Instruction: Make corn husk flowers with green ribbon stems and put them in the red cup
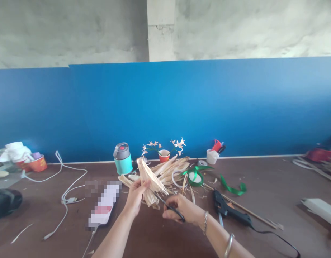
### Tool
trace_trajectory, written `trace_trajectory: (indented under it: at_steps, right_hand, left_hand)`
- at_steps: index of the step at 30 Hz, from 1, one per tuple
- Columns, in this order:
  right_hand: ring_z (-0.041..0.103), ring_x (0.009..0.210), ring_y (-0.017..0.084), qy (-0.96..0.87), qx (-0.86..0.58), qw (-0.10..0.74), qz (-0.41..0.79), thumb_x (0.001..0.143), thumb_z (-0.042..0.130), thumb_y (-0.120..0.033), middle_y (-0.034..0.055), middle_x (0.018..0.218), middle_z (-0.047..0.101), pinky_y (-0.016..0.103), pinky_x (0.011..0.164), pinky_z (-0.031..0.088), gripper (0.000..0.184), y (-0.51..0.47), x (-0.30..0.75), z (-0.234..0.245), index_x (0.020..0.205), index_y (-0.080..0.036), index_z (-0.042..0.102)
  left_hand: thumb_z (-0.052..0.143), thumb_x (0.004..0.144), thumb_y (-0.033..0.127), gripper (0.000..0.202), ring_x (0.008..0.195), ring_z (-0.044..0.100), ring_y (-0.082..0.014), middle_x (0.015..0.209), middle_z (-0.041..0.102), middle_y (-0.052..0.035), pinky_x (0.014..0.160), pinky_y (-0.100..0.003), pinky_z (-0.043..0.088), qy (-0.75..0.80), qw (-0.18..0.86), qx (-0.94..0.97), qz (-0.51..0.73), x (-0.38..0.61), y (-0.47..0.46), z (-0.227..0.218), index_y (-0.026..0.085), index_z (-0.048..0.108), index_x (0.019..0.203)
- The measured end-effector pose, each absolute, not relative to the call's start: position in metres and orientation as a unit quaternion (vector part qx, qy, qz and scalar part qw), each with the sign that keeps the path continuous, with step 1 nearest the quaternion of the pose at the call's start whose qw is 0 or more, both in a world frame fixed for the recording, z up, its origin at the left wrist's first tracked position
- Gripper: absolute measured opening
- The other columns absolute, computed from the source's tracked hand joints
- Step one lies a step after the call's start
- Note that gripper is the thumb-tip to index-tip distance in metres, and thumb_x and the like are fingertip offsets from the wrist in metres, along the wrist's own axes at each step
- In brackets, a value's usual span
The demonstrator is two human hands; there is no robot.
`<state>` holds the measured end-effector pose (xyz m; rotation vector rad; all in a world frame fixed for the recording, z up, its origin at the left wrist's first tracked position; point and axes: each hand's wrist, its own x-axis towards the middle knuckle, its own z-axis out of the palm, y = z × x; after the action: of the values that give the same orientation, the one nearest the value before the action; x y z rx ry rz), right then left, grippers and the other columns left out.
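My left hand [138,195] is closed on a pale dried corn husk [149,175], which fans up and to the right of my fingers. In my right hand [178,208] is a pair of dark-handled scissors [169,206], fingers wrapped round the handles. The blades reach up to the husk's lower edge; whether they are parted cannot be made out. Behind both hands lies a loose heap of more husks [174,170]. A red paper cup [164,156] beyond the heap holds stems with small pale flowers [178,144].
A black glue gun [230,209] and a long thin stick [251,213] lie at right, near a green ribbon roll [195,178]. A phone [104,204] with a cable lies left. Further back stand a turquoise flask [123,163] and a white cup of tools [212,157].
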<state>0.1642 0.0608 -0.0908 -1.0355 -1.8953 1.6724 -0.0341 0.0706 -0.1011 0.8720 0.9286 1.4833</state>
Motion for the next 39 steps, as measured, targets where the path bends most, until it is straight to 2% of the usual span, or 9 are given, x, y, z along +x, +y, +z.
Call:
trace_trajectory:
  at_steps: [9,14,17,26,34,39]
  right_hand:
    - [0.039,0.034,0.005,-0.675,-0.377,0.190,0.605,0.065,0.074,-0.037,-0.0075,0.042,0.048,0.015,0.032,0.025,0.026,0.062,0.166,-0.090,0.069,-0.014,0.062]
    - [0.047,0.037,0.007,-0.655,-0.375,0.181,0.631,0.065,0.072,-0.042,-0.0053,0.045,0.055,0.016,0.037,0.037,0.031,0.061,0.166,-0.091,0.075,-0.014,0.061]
    - [0.048,0.038,0.007,-0.647,-0.368,0.176,0.644,0.063,0.073,-0.045,-0.0052,0.044,0.056,0.017,0.039,0.041,0.036,0.061,0.165,-0.091,0.075,-0.014,0.061]
    - [0.047,0.036,0.006,-0.639,-0.357,0.173,0.659,0.061,0.076,-0.044,-0.0059,0.043,0.055,0.015,0.037,0.038,0.036,0.060,0.164,-0.093,0.074,-0.014,0.062]
    - [0.047,0.037,0.006,-0.636,-0.368,0.177,0.655,0.062,0.076,-0.043,-0.0064,0.044,0.055,0.015,0.037,0.038,0.035,0.059,0.163,-0.092,0.074,-0.014,0.062]
    - [0.047,0.037,0.006,-0.640,-0.369,0.181,0.649,0.060,0.076,-0.045,-0.0062,0.044,0.055,0.015,0.037,0.038,0.037,0.059,0.163,-0.091,0.074,-0.014,0.062]
  left_hand:
    - [0.078,0.060,0.037,0.030,0.046,0.056,-0.0139,0.053,0.062,-0.0006,0.046,-0.023,0.042,0.405,0.555,0.368,0.627,-0.032,0.069,-0.098,0.013,0.069,0.074]
    - [0.077,0.059,0.040,0.033,0.040,0.051,-0.0114,0.046,0.056,0.0032,0.043,-0.022,0.039,0.422,0.521,0.356,0.651,-0.031,0.069,-0.097,0.013,0.068,0.075]
    - [0.076,0.059,0.042,0.034,0.040,0.051,-0.0113,0.046,0.055,0.0044,0.042,-0.021,0.037,0.432,0.494,0.347,0.670,-0.030,0.069,-0.098,0.014,0.067,0.076]
    - [0.075,0.062,0.041,0.029,0.036,0.039,-0.0073,0.042,0.049,0.0068,0.038,-0.020,0.022,0.441,0.469,0.340,0.686,-0.022,0.066,-0.097,0.016,0.062,0.066]
    - [0.075,0.062,0.039,0.029,0.038,0.038,-0.0083,0.045,0.051,0.0043,0.039,-0.022,0.023,0.436,0.470,0.345,0.686,-0.021,0.064,-0.095,0.014,0.063,0.069]
    - [0.075,0.062,0.041,0.030,0.036,0.033,-0.0060,0.041,0.046,0.0070,0.038,-0.020,0.020,0.442,0.461,0.345,0.688,-0.022,0.065,-0.098,0.015,0.061,0.065]
